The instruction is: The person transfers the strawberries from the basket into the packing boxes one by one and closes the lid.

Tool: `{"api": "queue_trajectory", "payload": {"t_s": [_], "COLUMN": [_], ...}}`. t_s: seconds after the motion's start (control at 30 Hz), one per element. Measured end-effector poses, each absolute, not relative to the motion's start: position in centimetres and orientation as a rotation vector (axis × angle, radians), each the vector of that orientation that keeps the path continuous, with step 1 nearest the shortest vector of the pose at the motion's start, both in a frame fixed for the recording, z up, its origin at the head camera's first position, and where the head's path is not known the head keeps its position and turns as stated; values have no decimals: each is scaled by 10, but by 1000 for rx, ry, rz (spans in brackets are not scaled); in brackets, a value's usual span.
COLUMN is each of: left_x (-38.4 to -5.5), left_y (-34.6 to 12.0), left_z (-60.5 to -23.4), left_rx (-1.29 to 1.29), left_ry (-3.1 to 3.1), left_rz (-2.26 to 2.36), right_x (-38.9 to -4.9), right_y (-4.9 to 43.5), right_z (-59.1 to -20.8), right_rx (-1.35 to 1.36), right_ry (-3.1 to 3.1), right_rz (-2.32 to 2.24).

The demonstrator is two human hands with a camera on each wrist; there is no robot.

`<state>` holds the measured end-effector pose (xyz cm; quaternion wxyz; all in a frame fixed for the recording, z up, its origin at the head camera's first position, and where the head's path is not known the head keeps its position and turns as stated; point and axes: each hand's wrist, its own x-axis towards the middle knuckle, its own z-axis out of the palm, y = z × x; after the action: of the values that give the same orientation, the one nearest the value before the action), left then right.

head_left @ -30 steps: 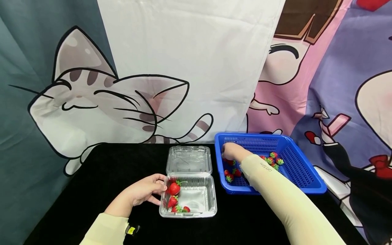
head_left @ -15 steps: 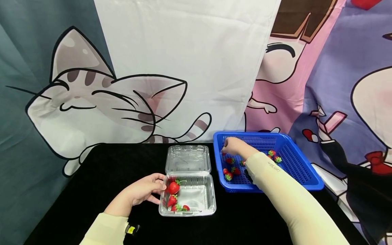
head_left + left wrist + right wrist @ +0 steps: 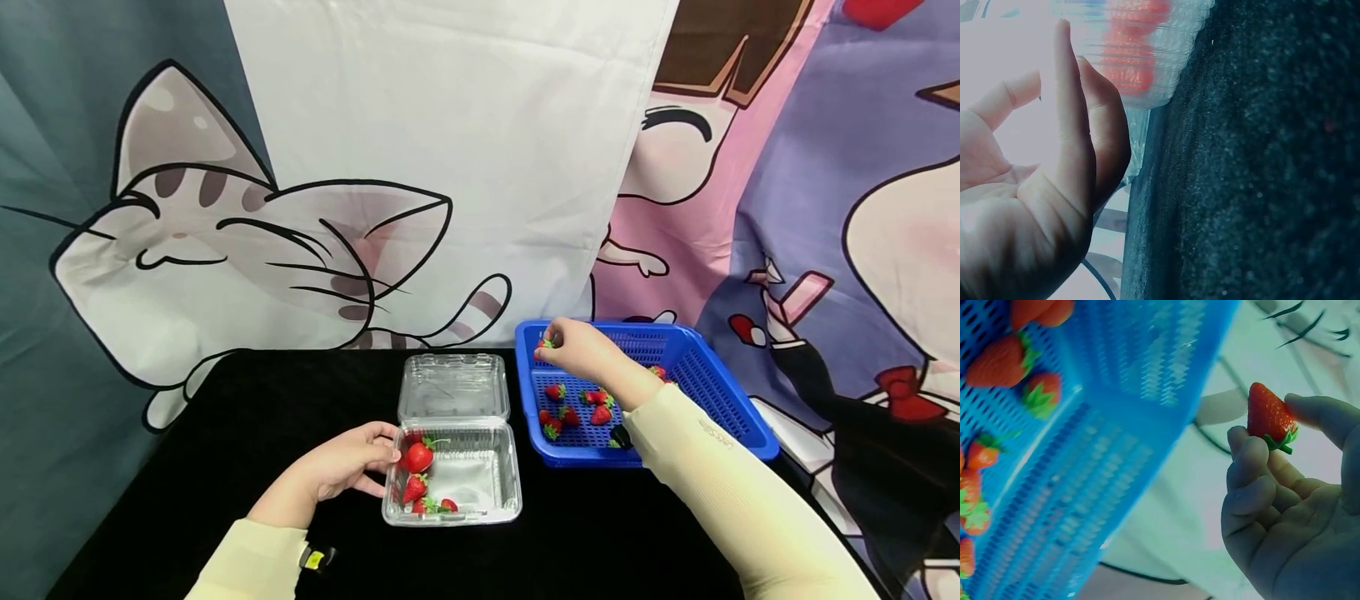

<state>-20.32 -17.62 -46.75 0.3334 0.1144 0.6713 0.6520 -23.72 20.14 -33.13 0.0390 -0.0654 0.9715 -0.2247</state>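
My right hand [image 3: 585, 350] pinches a strawberry [image 3: 1269, 415] between thumb and fingers, above the left back corner of the blue basket [image 3: 652, 457]. In the right wrist view, the berry's green leaves point down toward the palm. At the left wall of an open clear plastic clamshell box [image 3: 472, 521], my left hand [image 3: 341, 467] holds the rim. Several strawberries [image 3: 415, 487] lie along the left side inside this box. More strawberries [image 3: 568, 416] are scattered on the basket's floor; my right arm hides part of it.
The box's lid [image 3: 454, 388] lies back, away from me. Both containers stand on a black cloth [image 3: 300, 400], the basket to the right of the box. A printed curtain [image 3: 450, 125] hangs behind them.
My right hand has risen from inside the basket to above its back corner, lifting a strawberry. More berries below have come into sight. My left hand keeps its hold on the box.
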Motion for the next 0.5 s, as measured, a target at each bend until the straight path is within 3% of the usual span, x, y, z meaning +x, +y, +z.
{"api": "queue_trajectory", "payload": {"t_s": [0.27, 0.5], "left_x": [-203, -203], "left_y": [-177, -176], "left_z": [-467, -467], "left_rx": [306, 301], "left_ry": [1757, 1766], "left_rz": [1697, 1694], "right_x": [-191, -158], "right_y": [166, 127], "right_z": [-323, -344], "right_rx": [-521, -805], "right_ry": [2965, 2897], "right_rz": [-785, -605]}}
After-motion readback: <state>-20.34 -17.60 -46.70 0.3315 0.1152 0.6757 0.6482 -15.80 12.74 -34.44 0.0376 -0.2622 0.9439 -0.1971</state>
